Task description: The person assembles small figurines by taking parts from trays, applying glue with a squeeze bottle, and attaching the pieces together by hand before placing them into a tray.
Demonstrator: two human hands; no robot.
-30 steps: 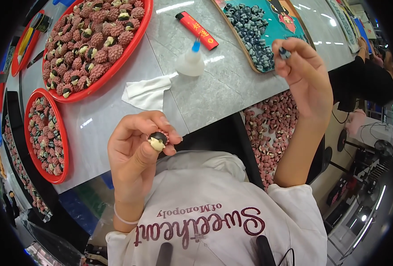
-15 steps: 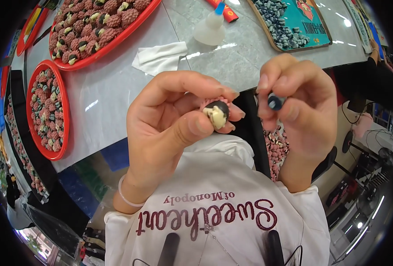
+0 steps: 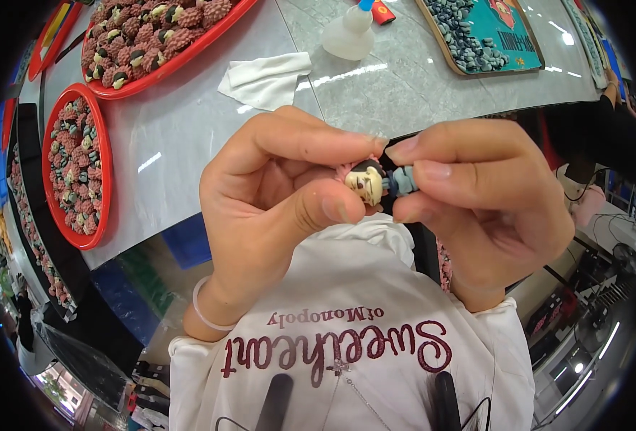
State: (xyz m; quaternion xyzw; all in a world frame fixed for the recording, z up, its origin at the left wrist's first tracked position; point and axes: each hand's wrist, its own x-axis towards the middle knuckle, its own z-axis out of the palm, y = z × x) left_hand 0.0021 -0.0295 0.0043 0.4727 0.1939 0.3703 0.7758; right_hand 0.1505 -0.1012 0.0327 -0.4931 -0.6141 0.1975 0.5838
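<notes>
Between the thumb and fingers of my left hand [image 3: 260, 179] is a small figurine head [image 3: 364, 185], cream-faced with black and pink hair. My right hand [image 3: 494, 190] pinches a tiny grey-blue figurine body [image 3: 404, 179] from the right. Head and body meet in front of my chest, with the body's dark end against the head's underside. Whether the two are joined cannot be made out.
A large red basin [image 3: 167, 77] of pink heads stands far left, with a smaller red basin [image 3: 107, 165] nearer. On the grey table [image 3: 167, 187] lie a white cloth [image 3: 267, 80], a squeeze bottle [image 3: 349, 39] and a tray [image 3: 515, 47] of blue-grey parts.
My right hand has come left, bringing the body up against the head. In my left hand, the head has turned so its face shows more. The view has shifted slightly.
</notes>
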